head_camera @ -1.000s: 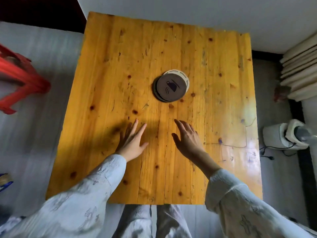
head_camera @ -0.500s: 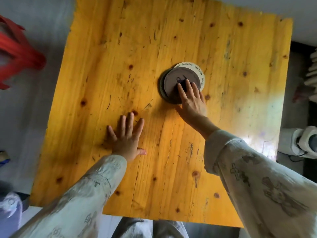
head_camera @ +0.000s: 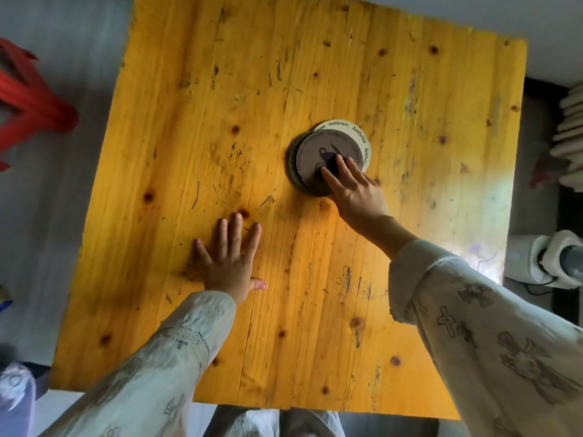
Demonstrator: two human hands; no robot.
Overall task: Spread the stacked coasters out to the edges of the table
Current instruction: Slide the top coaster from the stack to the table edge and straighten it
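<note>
My right hand [head_camera: 353, 190] lies with fingertips pressed flat on the top grey-brown round coaster [head_camera: 318, 156] of the stack, near the middle of the yellow knotted pine table [head_camera: 189, 121]. A cream coaster printed "Aesthetics" [head_camera: 347, 127] protrudes beyond it on the far side. My left hand [head_camera: 230, 260] rests palm down, fingers spread, on bare wood well apart from the stack.

Pale grey floor [head_camera: 47, 190]; red stool [head_camera: 30, 108], blurred, beside the wooden table [head_camera: 195, 127].

My sleeves [head_camera: 492, 326] fill the frame.
Loose, pale cloth, grey cross prints; bare hands [head_camera: 230, 263], matching trousers [head_camera: 274, 424] below.
</note>
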